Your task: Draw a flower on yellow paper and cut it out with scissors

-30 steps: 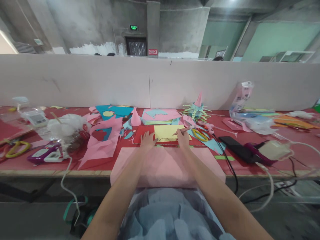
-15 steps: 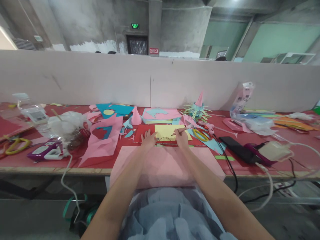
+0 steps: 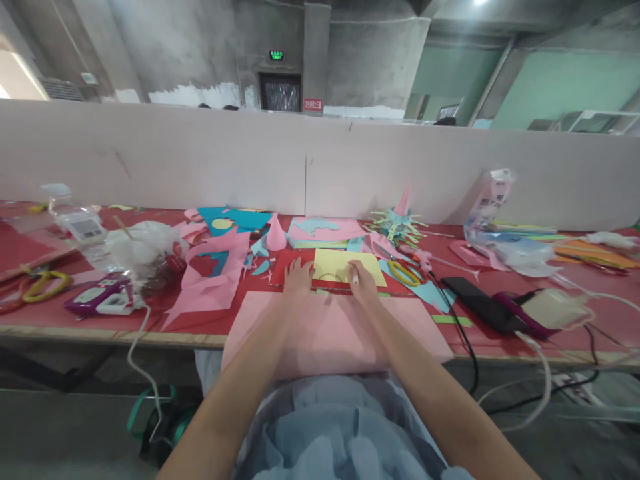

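Note:
My left hand (image 3: pixel 299 275) lies spread and flat on a red board (image 3: pixel 281 262), its fingertips by the left edge of a yellow paper sheet (image 3: pixel 345 257). In my right hand (image 3: pixel 365 285) is a pen (image 3: pixel 355 273), held low over the yellow sheet. A dark curved line shows on that sheet between the two hands. Beneath my forearms is a large pink sheet (image 3: pixel 320 333) that overhangs the table's front edge. Yellow-handled scissors (image 3: pixel 405 273) rest just right of the yellow sheet.
Pink paper scraps (image 3: pixel 210 293) and a pink cone (image 3: pixel 276 235) are on the left. A fringed paper piece with a pink cone top (image 3: pixel 397 223) stands behind. A black phone (image 3: pixel 477 303) and cables lie right; a plastic bottle (image 3: pixel 77 223) stands far left.
The pen has swung from slanting rightward to pointing more toward me, and my right hand has turned with it. My left hand stays on the board. The whole view has shifted slightly.

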A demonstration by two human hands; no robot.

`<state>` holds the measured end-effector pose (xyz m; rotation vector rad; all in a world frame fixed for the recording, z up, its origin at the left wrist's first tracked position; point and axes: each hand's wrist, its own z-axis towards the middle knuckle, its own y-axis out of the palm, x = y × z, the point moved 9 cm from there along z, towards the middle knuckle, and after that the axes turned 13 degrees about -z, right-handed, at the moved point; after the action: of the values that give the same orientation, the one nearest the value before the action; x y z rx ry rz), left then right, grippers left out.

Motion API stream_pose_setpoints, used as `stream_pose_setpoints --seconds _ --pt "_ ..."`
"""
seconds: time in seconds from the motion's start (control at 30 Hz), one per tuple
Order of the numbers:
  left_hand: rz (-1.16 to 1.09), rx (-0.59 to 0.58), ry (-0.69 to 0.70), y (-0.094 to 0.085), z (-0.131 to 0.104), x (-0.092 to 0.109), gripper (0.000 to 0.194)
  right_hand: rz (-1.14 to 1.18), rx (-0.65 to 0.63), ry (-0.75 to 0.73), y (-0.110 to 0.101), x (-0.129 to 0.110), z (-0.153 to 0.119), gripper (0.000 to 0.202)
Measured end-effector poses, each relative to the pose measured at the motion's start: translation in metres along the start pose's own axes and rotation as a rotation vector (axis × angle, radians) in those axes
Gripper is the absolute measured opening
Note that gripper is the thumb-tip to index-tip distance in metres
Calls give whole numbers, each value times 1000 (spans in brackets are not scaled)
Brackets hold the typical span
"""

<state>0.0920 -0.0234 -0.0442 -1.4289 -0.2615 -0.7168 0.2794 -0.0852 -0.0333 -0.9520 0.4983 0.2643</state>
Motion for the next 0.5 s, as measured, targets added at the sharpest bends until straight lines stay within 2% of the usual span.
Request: stream_pose_setpoints --seconds 0.07,0.13,0.23,0.3,0.4,0.5 --pt "9 46 67 -1 -3 11 39 -70 -24 -21 3 0 -1 31" --pt "17 56 183 3 -13 31 40 -97 -22 -47 2 -2 -2 30" --pt "15 -46 351 23 -36 61 42 -106 -2 -39 0 -3 -2 30" --pt "36 -129 414 35 -49 72 45 -115 14 -13 0 -1 -2 30" --pt "56 -210 466 44 -57 75 45 -133 30 -12 1 1 0 30" --pt "45 -162 340 35 -46 56 42 -146 53 3 -1 4 1 30"
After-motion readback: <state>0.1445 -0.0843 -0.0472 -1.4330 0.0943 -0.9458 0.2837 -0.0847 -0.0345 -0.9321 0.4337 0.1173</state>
